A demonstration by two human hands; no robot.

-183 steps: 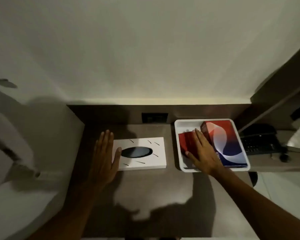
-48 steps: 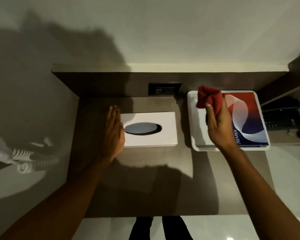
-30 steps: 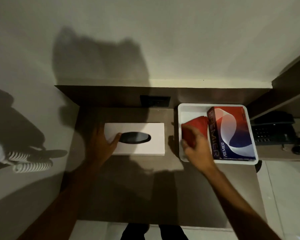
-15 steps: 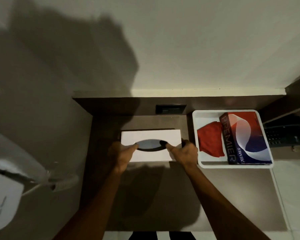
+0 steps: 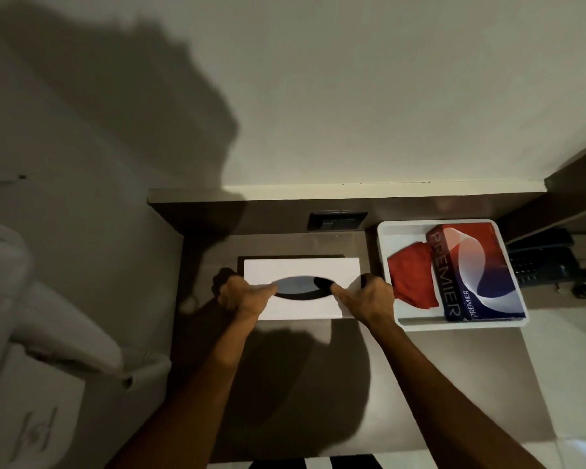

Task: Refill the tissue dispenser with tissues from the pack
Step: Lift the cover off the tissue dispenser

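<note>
Tissue dispenser (image 5: 301,289) lies flat mid-tabletop (image 5: 285,384), gripped at both ends, likely to lift its cover. Right, the tray (image 5: 386,238) keeps the tissue pack (image 5: 477,269) close. Left hand (image 5: 241,294) and right hand (image 5: 366,297) curl closed, thumbs hooked into the oval slot.

The tissue dispenser (image 5: 301,288) has a smooth, matt white lid that looks like plastic. The surface (image 5: 285,384) under it is a brown, satin-smooth laminate (its grain cannot be told). The tray (image 5: 454,324) is white plastic with a slight sheen. In it lie a glossy printed tissue pack (image 5: 477,270) and a soft, creased red cloth (image 5: 411,275).
</note>
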